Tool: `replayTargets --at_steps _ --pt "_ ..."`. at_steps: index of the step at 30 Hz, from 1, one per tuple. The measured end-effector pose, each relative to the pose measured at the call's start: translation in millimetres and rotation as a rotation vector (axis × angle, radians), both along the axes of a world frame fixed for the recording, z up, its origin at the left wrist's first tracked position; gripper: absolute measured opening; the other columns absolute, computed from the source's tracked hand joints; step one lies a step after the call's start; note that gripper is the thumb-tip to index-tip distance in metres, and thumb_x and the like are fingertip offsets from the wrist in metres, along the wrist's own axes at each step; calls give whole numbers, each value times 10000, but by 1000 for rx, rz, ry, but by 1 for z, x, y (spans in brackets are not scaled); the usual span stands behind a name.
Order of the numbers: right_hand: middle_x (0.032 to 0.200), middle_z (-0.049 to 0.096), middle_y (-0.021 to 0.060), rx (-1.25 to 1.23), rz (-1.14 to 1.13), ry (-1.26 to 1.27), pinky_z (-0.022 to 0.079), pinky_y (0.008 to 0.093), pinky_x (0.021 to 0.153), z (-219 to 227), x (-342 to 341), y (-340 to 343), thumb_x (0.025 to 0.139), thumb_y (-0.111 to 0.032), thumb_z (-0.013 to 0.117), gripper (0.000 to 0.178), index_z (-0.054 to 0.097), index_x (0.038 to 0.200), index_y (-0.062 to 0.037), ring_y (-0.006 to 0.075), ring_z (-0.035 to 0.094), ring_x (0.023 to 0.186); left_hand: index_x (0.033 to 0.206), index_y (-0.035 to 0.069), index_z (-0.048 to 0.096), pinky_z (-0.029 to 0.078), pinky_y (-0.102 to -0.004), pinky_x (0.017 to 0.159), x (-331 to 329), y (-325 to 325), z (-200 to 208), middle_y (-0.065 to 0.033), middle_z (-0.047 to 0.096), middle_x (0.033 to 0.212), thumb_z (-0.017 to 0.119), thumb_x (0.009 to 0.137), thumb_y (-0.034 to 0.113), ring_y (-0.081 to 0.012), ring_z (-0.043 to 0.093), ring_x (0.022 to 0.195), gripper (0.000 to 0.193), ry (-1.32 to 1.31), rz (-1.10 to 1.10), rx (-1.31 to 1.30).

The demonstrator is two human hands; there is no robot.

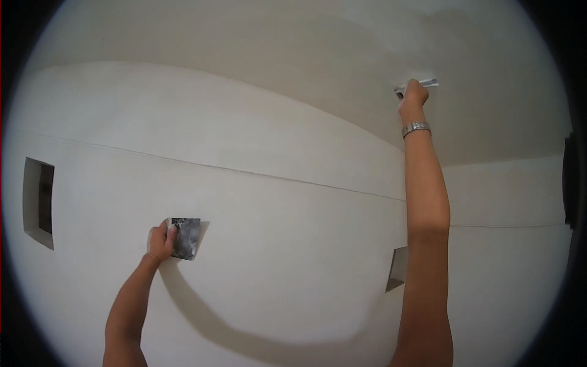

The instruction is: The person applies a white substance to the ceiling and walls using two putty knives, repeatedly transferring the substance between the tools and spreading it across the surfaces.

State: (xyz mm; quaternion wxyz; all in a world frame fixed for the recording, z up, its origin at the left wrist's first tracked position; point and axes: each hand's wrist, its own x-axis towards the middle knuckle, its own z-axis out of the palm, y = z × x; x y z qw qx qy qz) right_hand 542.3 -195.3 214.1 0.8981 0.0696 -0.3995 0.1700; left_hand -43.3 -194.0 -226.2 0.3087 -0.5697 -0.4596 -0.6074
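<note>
My left hand (159,242) grips a wide putty knife (187,240), its square grey blade smeared and spotted with light material. It is held up in front of the white wall, and its handle is mostly hidden in my fingers. High on the right, my right hand (416,95) is closed around a plastering trowel (430,82). The trowel's narrow metal edge shows on both sides of my fist, up at the ceiling (342,55). I wear a metal-banded watch (416,128) on the right wrist.
Damp-looking darker patches mark the ceiling. The white wall (275,238) has a long thin line (244,171) across it. A recessed opening (40,202) is at the left, and another opening (398,269) sits partly behind my right arm. A dark object (569,183) stands at the right rim.
</note>
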Motion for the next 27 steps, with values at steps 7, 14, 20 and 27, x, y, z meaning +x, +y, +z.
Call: replayTargets --at_steps 7,14,20,27 --pt "1214 488 228 156 306 -261 505 609 969 31 0 -95 912 -30 454 298 439 1192 71 398 522 1112 1033 10 603 465 -477 597 -6 1 1 -232 612 693 487 949 304 -455 603 658 327 67 -1 62" --pt "1185 518 171 209 83 -153 548 546 841 -24 12 -44 882 -32 488 357 437 1230 29 324 574 1037 1029 -3 601 474 -452 616 -1 -17 -1 -225 623 711 464 965 286 -444 614 672 326 16 -42 38" --pt "1089 615 165 -193 -361 -16 531 371 776 -6 55 13 828 -19 540 324 556 1142 58 299 661 892 1043 2 605 462 -458 600 2 -4 2 -222 609 686 474 963 298 -439 612 658 334 59 -49 72" --pt "1117 581 267 -69 -669 89 531 402 826 -1 8 -28 809 -15 563 332 558 1115 112 374 658 940 1001 11 600 456 -475 594 6 -13 1 -222 602 675 472 965 336 -444 601 652 351 104 -33 142"
